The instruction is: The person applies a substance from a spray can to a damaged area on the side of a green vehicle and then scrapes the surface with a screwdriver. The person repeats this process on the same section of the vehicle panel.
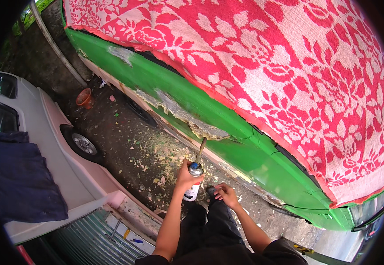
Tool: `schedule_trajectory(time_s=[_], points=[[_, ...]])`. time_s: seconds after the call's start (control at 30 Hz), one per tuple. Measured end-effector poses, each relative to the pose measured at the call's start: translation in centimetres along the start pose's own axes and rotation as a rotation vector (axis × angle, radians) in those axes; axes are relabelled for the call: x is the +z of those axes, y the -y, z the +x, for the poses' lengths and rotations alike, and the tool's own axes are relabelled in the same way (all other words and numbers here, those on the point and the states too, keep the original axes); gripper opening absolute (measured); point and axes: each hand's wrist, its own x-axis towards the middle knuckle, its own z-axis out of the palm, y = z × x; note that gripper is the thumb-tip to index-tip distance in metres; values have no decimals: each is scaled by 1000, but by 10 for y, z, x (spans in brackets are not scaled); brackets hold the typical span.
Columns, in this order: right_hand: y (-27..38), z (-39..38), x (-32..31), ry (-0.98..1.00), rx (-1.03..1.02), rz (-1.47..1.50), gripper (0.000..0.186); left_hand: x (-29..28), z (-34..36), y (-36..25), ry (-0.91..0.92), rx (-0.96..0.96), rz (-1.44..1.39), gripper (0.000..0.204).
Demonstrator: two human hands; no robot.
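Note:
My left hand (186,177) is closed round a blowtorch (193,192), a white and silver gas canister with a blue knob and a metal nozzle on top. Its nozzle (201,148) points at the lower side of a green vehicle (262,165). Close to the tip lies a rough, bare strip (207,130) where the paint has come off, pale and brownish. I cannot make out a flame. Lower and to the right, my right hand (226,194) hangs in front of my legs, its fingers loosely bent and apart, with nothing visible in it.
A pink floral cloth (262,66) drapes over the green vehicle. At left stands a white pickup (64,148) with a dark cloth (22,176) on it; hand tools (121,232) lie by its ribbed bed. Paint flakes (156,165) litter the ground, near an orange pot (84,98).

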Motion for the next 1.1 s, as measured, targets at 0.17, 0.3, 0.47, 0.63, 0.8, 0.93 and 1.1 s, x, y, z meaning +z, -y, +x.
schedule_trajectory(time_s=[0.17,0.3,0.47,0.63,0.8,0.93,1.1], points=[[-3,2,1,1,-1,24,26,3,-2,4,34,-16,0,65],[-8,4,-2,-7,5,-2,26,7,-5,-7,14,-32,-96,65],[2,0,-3,4,-8,9,27,9,-6,-5,29,29,-59,65],[4,-3,-6,-3,-19,13,28,10,-14,-26,48,76,-44,65],[-1,-5,-10,-8,-13,13,29,14,-21,-28,45,72,-126,66],[-6,-7,-12,-22,-13,3,29,19,-21,-22,15,104,-69,64],[-7,-8,-14,-16,-24,13,29,19,-13,0,34,-3,-137,60]])
